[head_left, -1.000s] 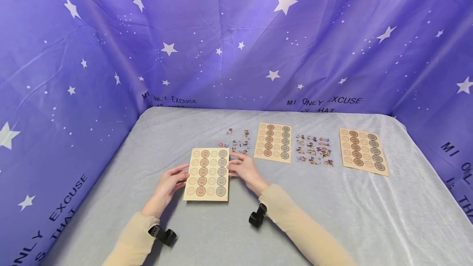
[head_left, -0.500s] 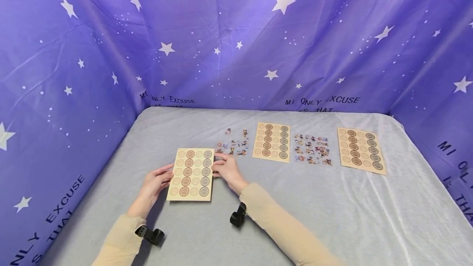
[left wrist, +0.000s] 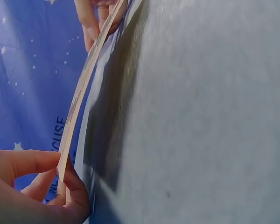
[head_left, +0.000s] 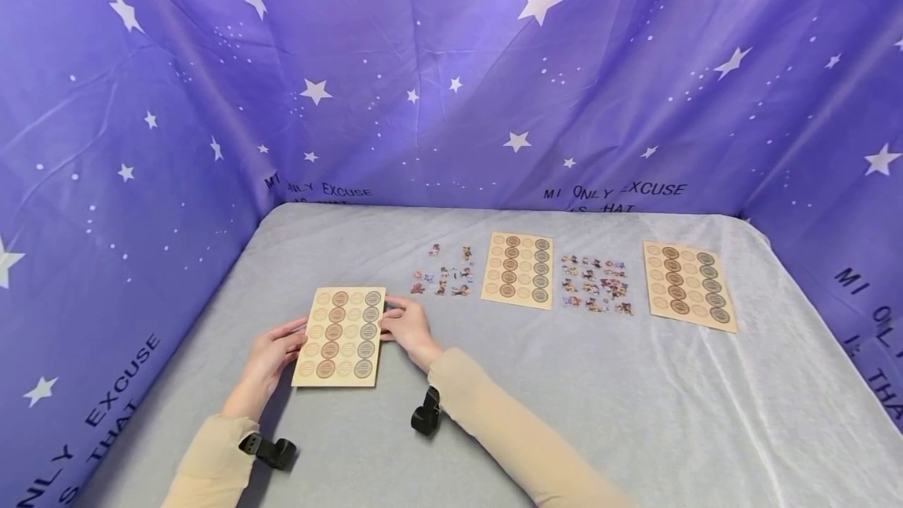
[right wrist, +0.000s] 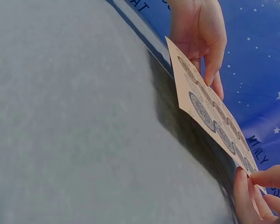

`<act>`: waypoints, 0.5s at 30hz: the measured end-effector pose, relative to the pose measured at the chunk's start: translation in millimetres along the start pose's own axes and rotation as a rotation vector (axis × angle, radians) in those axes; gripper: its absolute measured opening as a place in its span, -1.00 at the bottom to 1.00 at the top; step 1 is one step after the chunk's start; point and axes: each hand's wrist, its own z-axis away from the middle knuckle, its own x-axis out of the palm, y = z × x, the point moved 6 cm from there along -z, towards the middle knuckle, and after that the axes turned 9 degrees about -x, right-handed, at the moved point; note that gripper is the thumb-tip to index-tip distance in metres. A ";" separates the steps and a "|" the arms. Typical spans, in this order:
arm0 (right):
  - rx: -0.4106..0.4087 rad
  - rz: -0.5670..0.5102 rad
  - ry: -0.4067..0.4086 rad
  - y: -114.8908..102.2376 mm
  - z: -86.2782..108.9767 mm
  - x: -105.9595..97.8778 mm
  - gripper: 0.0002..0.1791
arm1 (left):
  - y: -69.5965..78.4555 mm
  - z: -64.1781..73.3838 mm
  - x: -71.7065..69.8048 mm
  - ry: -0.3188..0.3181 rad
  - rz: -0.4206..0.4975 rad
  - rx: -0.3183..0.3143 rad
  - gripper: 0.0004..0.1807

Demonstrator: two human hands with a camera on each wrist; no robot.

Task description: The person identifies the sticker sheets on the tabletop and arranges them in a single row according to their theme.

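Note:
A pale kraft-coloured sheet of round stickers (head_left: 339,337), printed in rows of brown, grey and faint circles, is held up by both hands over the left part of the table. My left hand (head_left: 266,359) pinches its left edge between thumb and fingers. On the opposite edge, my right hand (head_left: 411,332) does the same. Edge-on in the left wrist view, the sheet (left wrist: 79,100) bows slightly and casts a shadow on the cloth below. From the right wrist, the printed face of the sheet (right wrist: 210,109) shows at a slant.
Several small character stickers (head_left: 443,281) lie behind the right hand. Beyond them lie a second sheet of round stickers (head_left: 517,270), another cluster of character stickers (head_left: 596,284) and a third round-sticker sheet (head_left: 689,286). A grey cloth (head_left: 564,398) covers the table; purple star-printed fabric (head_left: 423,61) surrounds it.
Both hands have carried the sticker sheet to the left across the table, away from the small character stickers, which are now more fully in sight. The grip on both edges stays the same.

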 end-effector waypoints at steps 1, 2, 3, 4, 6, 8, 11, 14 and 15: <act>-0.007 0.004 0.000 0.4 0.1 2.1 -0.47 | -0.7 -0.7 -1.7 0.000 -0.007 -0.001 -0.44; -0.007 0.003 0.001 0.9 0.1 4.0 -0.47 | -1.4 -1.2 -3.3 0.000 -0.013 -0.001 -0.44; -0.007 0.007 0.000 1.3 0.2 6.1 -0.47 | -2.1 -2.0 -5.0 0.004 -0.017 -0.004 -0.43; -0.009 0.009 0.002 1.7 0.4 7.9 -0.47 | -2.7 -2.6 -6.7 0.008 -0.020 -0.005 -0.43; -0.015 0.015 0.001 1.9 0.9 11.5 -0.47 | -3.4 -3.4 -9.7 0.014 -0.025 -0.007 -0.43; -0.016 0.016 0.003 2.3 1.5 14.6 -0.46 | -3.4 -4.2 -12.5 0.023 -0.024 -0.001 -0.43; -0.033 0.017 0.003 3.5 1.9 18.9 -0.45 | -2.5 -4.6 -16.3 0.049 -0.025 0.004 -0.43; -0.043 0.018 -0.001 5.5 1.7 23.1 -0.43 | -2.0 -5.6 -20.3 0.074 -0.026 0.016 -0.44; -0.045 0.020 -0.004 6.0 1.7 24.7 -0.43 | -2.1 -5.9 -21.7 0.085 -0.030 0.015 -0.45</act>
